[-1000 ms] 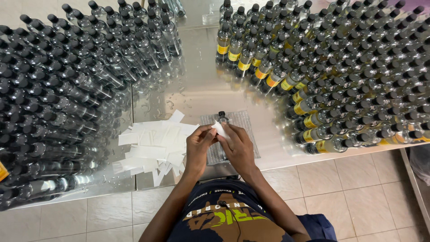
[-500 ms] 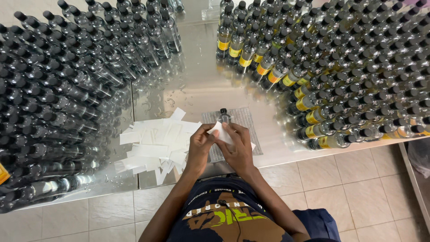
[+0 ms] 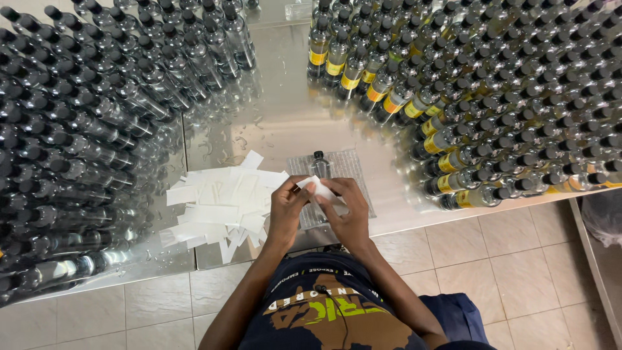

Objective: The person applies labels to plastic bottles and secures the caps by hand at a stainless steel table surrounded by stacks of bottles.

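Bottle [image 3: 319, 166], small and clear with a black cap, is seen from the head camera standing upright on a ribbed grey mat [image 3: 353, 170] near the front edge of the steel counter [image 3: 278, 116]. A white label strip [image 3: 319, 188] is pinched between both hands just in front of the bottle. The left hand [image 3: 288, 209] is closed, with thumb and fingertips on the strip's left end; the right hand [image 3: 346, 210] is curled, with its fingers gripping the strip's right end. Whether the strip touches the bottle cannot be told.

Just left of the hands, a loose heap of white paper strips [image 3: 220, 204] is spread on the counter. On the left part of the counter, plain clear bottles with black caps [image 3: 84, 123] are packed in dense rows. On the right part, bottles of the same kind bearing yellow labels [image 3: 479, 97] are massed together, the nearest ones close to the mat. Beige floor tiles [image 3: 518, 266] are shown below the counter edge, and a dark printed shirt [image 3: 324, 311] is seen at the bottom of the view.
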